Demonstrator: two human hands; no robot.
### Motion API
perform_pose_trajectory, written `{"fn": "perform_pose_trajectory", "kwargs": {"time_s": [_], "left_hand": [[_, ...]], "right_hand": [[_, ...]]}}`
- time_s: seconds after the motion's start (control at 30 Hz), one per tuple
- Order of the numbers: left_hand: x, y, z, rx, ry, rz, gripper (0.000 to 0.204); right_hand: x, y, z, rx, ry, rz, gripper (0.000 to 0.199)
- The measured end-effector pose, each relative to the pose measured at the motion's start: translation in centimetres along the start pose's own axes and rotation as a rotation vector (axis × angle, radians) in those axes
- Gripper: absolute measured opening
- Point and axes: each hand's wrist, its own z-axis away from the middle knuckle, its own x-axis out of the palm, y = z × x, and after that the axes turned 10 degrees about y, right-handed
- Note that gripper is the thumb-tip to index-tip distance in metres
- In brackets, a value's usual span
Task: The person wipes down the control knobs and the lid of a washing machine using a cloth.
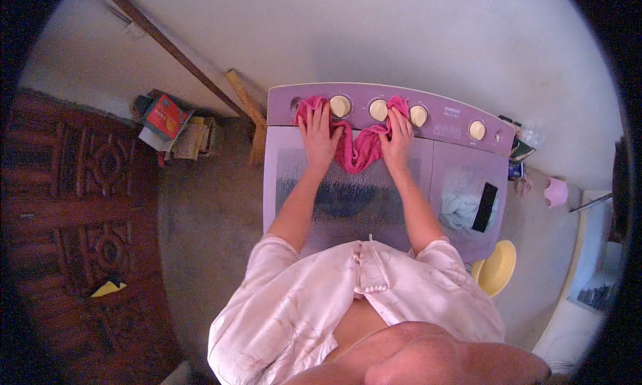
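Observation:
A damp-looking pink cloth (358, 151) lies across the front of the purple control panel (455, 107) of a twin-tub washing machine. Its middle sags onto the lid between my hands. My left hand (318, 132) presses one end of the cloth to the panel, left of a cream knob (340, 105). With its fingers over the other end, my right hand (397, 139) bears on the panel between a second knob (379, 110) and a third knob (418, 115). Water drops speckle the dark, see-through lid (334, 204). Pale laundry (461, 204) shows through the smaller lid at the right.
The machine backs against a pale wall (428, 37). Left are wooden planks (249, 114), stacked books and boxes (170, 124), and a carved dark wooden door (80, 184). A yellow basin (496, 268) stands right of the machine; a pink plastic item (556, 192) lies farther off.

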Motion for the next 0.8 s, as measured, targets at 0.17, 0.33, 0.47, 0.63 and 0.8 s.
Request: {"fn": "perform_pose_trajectory", "kwargs": {"time_s": [0.17, 0.33, 0.47, 0.63, 0.8], "left_hand": [[-0.9, -2.0, -6.1, 0.373, -0.194, 0.058, 0.082], [-0.7, -2.1, -6.9, 0.466, -0.270, 0.087, 0.079], [0.7, -0.6, -0.9, 0.151, -0.059, 0.022, 0.073], [1.1, 0.4, 1.5, -0.006, -0.010, -0.106, 0.072], [-0.2, -1.2, -2.6, 0.167, -0.155, 0.043, 0.084]], "right_hand": [[0.0, 0.8, -4.9, -0.176, -0.178, -0.027, 0.078], [0.3, 1.2, -4.2, -0.163, -0.142, -0.112, 0.075], [1.0, -1.0, -1.1, 0.033, 0.009, -0.102, 0.072], [0.7, -1.1, 0.5, 0.133, 0.070, -0.117, 0.074], [0.1, 0.0, -1.6, -0.016, -0.034, -0.073, 0.081]]}}
